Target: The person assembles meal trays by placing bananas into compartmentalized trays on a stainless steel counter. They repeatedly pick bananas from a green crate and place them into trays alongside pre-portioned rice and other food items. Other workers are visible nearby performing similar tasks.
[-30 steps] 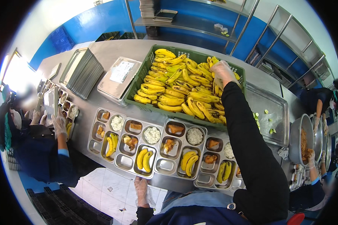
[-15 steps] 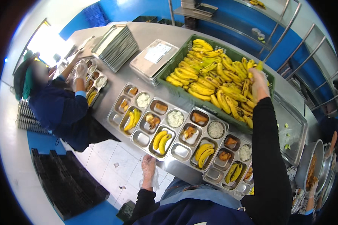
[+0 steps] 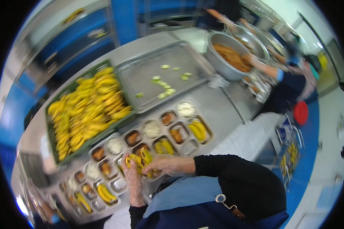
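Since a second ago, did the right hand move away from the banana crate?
Yes. The right hand has left the green crate of bananas and come back toward the person, now over the metal meal trays, holding bananas.

One head-worn fisheye view looks steeply down, close above the steel counter (image 3: pixel 221 110), edges bending.

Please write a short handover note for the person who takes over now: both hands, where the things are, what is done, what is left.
Left hand: gloved, steadying the bananas.
Right hand: gloved, gripping the same bananas over a food tray at the counter edge.
Banana crate: full, behind the trays.
Done: the right-end tray has bananas; some trays further left do too.
Left: the picture is blurred, so check each tray yourself.
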`<act>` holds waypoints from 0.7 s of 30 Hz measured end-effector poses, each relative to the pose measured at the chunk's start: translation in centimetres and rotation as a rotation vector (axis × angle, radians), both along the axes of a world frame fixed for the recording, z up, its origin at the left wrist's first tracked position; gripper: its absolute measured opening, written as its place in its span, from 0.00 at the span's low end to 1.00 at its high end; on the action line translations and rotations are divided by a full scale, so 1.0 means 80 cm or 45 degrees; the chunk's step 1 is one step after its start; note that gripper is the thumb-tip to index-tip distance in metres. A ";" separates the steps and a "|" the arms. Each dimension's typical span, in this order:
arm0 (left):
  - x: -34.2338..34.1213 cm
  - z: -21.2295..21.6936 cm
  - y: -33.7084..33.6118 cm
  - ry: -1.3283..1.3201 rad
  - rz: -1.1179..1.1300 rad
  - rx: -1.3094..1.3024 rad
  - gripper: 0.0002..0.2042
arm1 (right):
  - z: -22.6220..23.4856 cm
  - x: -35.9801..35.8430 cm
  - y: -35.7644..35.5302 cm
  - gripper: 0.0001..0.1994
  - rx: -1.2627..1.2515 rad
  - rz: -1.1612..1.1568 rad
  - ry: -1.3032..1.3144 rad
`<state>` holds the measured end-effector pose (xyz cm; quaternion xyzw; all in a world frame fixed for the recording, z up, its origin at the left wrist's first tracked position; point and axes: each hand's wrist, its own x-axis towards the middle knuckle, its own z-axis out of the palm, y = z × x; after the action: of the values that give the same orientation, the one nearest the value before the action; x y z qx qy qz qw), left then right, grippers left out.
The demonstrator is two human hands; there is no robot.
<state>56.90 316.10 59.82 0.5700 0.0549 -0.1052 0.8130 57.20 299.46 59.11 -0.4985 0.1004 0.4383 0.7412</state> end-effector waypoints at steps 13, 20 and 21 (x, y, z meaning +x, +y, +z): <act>-0.028 -0.030 -0.290 0.400 -0.502 -0.125 0.20 | -0.009 -0.149 -0.490 0.17 -0.782 -1.148 -0.296; -0.049 -0.044 -0.490 0.695 -0.365 -0.225 0.10 | -0.021 -0.195 -0.983 0.15 -2.658 -1.091 -0.497; -0.053 -0.039 -0.522 0.715 -0.338 -0.223 0.10 | -0.023 -0.190 -1.029 0.17 -2.654 -0.963 -0.462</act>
<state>52.63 274.38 56.66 0.4487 0.1930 -0.3678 0.7913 41.97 217.17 57.29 -0.8688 0.4535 -0.1920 0.0513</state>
